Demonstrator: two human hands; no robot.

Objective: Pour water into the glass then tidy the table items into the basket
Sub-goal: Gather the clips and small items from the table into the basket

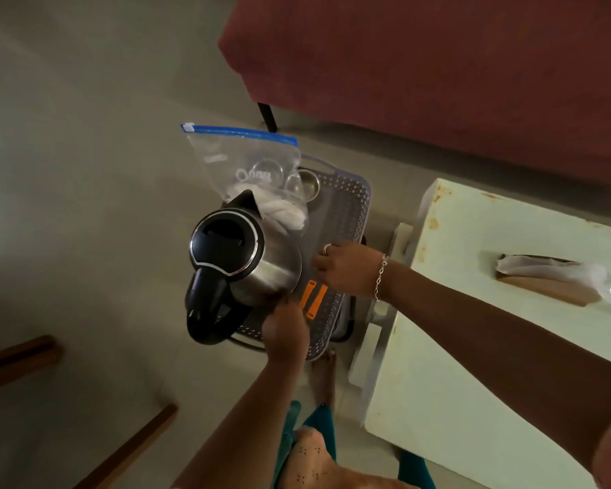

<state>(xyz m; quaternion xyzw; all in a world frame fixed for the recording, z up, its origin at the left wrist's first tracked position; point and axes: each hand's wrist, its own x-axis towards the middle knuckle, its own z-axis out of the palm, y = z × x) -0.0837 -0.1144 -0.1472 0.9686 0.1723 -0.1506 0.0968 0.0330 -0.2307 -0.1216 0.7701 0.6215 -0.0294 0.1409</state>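
Maroon bed (455,65) above grey floor (67,153); wooden frame (15,361) at left.

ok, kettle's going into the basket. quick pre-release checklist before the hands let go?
1. Kettle over the basket: ok, though its handle juts past the near-left edge.
2. Kettle supported: ok, left hand is at its base; the exact grip is hidden.
3. Right hand clear of the kettle: ok, it rests at the basket's right side, beside the kettle.
4. Landing spot free: cannot tell, the kettle hides the floor under it; orange items lie close by its base.
5. Zip bag clear: not ok, it stands against the spout side.
6. Kettle lid shut: ok, it looks closed.
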